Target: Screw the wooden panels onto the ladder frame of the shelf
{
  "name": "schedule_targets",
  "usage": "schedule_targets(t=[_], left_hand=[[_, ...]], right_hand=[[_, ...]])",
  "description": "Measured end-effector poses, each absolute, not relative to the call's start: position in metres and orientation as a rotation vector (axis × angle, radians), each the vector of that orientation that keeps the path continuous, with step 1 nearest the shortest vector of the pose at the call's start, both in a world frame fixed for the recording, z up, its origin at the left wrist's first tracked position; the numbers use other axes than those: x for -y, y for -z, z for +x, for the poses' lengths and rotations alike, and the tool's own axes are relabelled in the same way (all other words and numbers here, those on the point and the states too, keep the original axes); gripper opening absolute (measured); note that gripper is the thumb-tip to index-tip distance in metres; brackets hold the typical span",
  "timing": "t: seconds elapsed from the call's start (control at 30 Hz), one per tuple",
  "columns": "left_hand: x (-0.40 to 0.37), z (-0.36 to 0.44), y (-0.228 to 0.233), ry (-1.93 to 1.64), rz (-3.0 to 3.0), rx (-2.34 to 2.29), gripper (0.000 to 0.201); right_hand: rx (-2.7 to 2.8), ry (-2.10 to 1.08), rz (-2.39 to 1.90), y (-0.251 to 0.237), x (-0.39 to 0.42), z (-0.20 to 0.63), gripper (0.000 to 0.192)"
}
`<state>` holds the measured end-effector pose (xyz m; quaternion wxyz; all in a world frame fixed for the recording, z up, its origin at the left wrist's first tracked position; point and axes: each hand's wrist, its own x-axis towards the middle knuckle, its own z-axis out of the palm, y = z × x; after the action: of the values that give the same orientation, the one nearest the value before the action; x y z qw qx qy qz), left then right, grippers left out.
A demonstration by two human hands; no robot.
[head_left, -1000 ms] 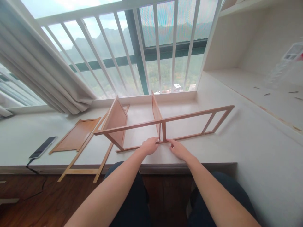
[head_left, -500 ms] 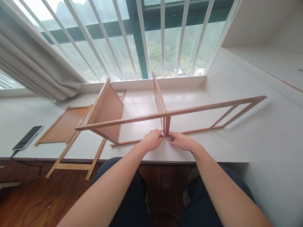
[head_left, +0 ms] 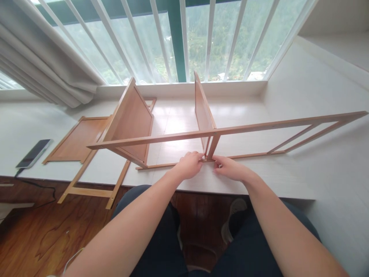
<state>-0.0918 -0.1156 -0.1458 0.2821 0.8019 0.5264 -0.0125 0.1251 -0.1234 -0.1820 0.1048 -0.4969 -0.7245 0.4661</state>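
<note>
**Both hands at the foot of the middle upright**

Down at six o'clock on the white table, both hands meet at one spot. The left hand is curled over the lower rail of the wooden frame, fingers bent down onto it right beside the short centre post. The right hand comes in from the other side, fingertips pinched close at the post's foot; whether they grip something small there, I cannot tell. The frame stands on its long edge, running from nine towards three o'clock, and that posture puts the joint within easy reach. Two panels stand up from it: one leaning at ten o'clock, one at twelve. Out at nine, a loose panel lies flat beside a dark phone, clear of the work.
</note>
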Motion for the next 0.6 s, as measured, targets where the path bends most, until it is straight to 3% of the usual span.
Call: schedule_targets(t=[0.33, 0.6], left_hand=[[0.113, -0.085, 0.172, -0.262, 2.198, -1.424, 0.042], [0.116, -0.087, 0.169, -0.196, 2.176, -1.469, 0.027]], right_hand=[[2.079, -1.396, -1.517, 0.178, 0.139, 0.128, 0.067], [2.064, -1.39, -1.549, 0.188, 0.154, 0.129, 0.075]])
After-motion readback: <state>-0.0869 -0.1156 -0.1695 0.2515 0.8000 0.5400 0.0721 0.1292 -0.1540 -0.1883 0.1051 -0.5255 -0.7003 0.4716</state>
